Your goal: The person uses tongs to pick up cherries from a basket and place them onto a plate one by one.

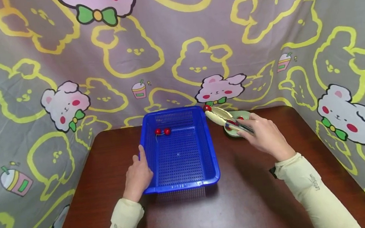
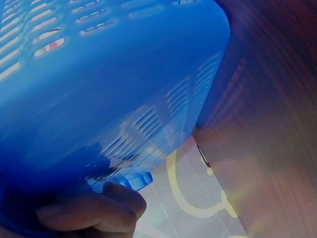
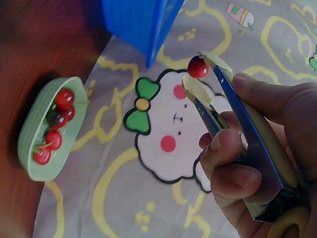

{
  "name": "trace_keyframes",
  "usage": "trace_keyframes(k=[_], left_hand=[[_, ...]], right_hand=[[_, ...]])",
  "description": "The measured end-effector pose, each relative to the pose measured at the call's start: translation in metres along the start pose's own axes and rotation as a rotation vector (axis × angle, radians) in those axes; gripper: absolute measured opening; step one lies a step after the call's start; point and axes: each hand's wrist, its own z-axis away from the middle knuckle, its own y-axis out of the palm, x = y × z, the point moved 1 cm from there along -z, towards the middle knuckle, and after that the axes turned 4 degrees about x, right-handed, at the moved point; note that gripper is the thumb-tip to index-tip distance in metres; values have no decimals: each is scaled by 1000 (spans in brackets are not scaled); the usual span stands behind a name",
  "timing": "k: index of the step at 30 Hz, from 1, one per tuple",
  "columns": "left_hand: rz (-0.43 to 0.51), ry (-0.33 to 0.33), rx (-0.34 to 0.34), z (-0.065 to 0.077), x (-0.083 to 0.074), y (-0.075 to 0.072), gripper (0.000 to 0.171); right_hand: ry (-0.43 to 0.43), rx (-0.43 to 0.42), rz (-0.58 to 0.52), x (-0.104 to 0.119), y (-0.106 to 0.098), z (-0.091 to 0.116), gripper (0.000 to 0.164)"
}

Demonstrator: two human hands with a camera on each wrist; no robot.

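My left hand (image 1: 137, 178) grips the left rim of a blue plastic basket (image 1: 181, 186), its fingers (image 2: 94, 210) curled at the rim in the left wrist view. Inside the basket, toward the back left, lie two red cherries (image 1: 167, 131) with a stem. My right hand (image 1: 265, 132) holds a pair of tongs (image 3: 242, 119) with metal arms and cream tips. A single cherry (image 3: 197, 67) sits at the tongs' tips, near the basket's back right corner in the head view. Below the tongs, a pale green oval bowl (image 3: 37, 168) contains several cherries (image 3: 64, 99).
Basket and bowl stand on a dark brown wooden table (image 1: 188, 219). A grey cloth (image 1: 165, 28) printed with yellow outlines and white cartoon animals hangs behind the table and along both sides. The bowl is to the right of the basket, near the back edge.
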Motion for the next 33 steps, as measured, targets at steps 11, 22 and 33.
trace_keyframes(k=[11, 22, 33], left_hand=[[-24, 5, -12, -1, 0, 0, 84], [-29, 12, -20, -1, 2, 0, 86], [-20, 7, -13, -1, 1, -1, 84]], right_hand=[[75, -13, 37, -33, -2, 17, 43], [138, 11, 59, -63, 3, 31, 43], [200, 67, 65, -83, 15, 37, 41]])
